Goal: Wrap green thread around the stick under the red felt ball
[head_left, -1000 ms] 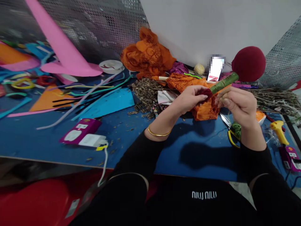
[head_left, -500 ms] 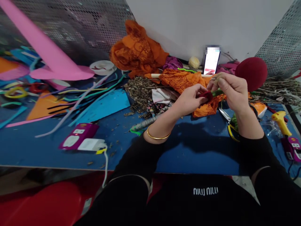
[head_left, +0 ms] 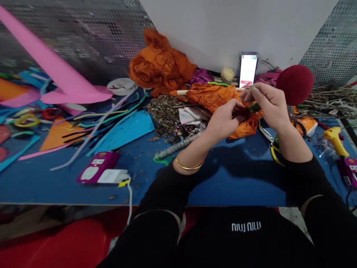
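Note:
My left hand (head_left: 224, 121), with a gold bangle at its wrist, closes its fingers on a small dark red piece (head_left: 243, 112) that looks like soft cloth or felt. Beside it, my right hand (head_left: 272, 106) pinches a short green strip (head_left: 254, 108) that meets the red piece; the fingers hide its far end. Both hands are held above an orange patterned cloth (head_left: 209, 97). Below my right hand lie scissors (head_left: 266, 133) with a yellow handle, partly covered by the wrist. A large dark red ball (head_left: 295, 85) is behind that hand.
At the back a lit phone (head_left: 247, 70) leans on the wall. Dried plant matter (head_left: 164, 111), a purple power box (head_left: 97, 165) with a white plug, and a yellow glue gun (head_left: 336, 139) lie on the blue table (head_left: 228, 186). A pink paper cone (head_left: 55, 67) stands left.
The view has shifted slightly. The dark red piece has turned and shows less of its face, while both hands keep hold close together.

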Demonstrator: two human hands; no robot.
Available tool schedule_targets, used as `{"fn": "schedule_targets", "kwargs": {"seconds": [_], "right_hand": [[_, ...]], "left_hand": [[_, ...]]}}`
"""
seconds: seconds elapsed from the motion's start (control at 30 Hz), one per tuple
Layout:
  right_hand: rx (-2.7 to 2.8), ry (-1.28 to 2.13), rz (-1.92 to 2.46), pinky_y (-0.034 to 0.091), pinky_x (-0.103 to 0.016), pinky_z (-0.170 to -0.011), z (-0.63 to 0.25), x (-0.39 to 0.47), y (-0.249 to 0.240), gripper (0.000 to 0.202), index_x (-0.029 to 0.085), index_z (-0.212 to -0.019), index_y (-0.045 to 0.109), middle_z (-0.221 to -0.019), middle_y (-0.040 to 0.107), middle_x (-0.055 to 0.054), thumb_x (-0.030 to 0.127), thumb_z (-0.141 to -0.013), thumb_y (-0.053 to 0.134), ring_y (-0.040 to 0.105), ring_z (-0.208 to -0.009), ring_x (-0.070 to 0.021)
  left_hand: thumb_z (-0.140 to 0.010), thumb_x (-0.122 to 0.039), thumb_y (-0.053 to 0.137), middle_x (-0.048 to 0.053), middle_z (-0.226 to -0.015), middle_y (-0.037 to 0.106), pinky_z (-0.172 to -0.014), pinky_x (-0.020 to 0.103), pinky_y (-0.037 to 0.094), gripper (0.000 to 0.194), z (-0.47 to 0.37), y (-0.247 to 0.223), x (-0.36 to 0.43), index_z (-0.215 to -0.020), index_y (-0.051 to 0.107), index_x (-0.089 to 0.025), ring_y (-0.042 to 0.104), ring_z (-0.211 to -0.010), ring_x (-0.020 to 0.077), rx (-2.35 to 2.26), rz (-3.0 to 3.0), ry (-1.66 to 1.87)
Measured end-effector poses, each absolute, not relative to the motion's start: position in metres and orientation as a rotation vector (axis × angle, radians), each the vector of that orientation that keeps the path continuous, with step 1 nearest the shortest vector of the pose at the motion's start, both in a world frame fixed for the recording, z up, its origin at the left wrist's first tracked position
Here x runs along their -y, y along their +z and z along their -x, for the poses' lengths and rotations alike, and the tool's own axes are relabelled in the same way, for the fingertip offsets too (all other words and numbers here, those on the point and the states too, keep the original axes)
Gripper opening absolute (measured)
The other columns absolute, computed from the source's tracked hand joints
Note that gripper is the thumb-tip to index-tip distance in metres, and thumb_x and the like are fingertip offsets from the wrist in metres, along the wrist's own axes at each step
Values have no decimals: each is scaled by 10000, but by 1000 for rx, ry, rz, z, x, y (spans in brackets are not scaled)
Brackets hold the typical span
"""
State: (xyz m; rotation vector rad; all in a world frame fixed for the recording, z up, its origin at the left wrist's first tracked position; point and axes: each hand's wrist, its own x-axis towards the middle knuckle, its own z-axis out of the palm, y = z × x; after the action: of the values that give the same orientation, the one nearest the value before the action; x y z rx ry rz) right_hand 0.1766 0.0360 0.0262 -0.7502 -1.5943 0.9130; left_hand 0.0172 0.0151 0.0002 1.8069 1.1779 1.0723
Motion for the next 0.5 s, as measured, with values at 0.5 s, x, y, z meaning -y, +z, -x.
{"fn": "schedule_targets", "kwargs": {"seconds": [0.5], "right_hand": [[1608, 886, 738, 560, -288, -744, -173, -42, 17, 317, 216, -727, 656, -742, 683, 1, 509, -850, 656, 656, -772, -145]], "left_hand": [[-770, -120, 631, 63, -952, 704, -914, 360, 468, 201, -19, -1, -8, -965, 612, -167, 647, -940, 226, -1260, -1855, 1030]]}}
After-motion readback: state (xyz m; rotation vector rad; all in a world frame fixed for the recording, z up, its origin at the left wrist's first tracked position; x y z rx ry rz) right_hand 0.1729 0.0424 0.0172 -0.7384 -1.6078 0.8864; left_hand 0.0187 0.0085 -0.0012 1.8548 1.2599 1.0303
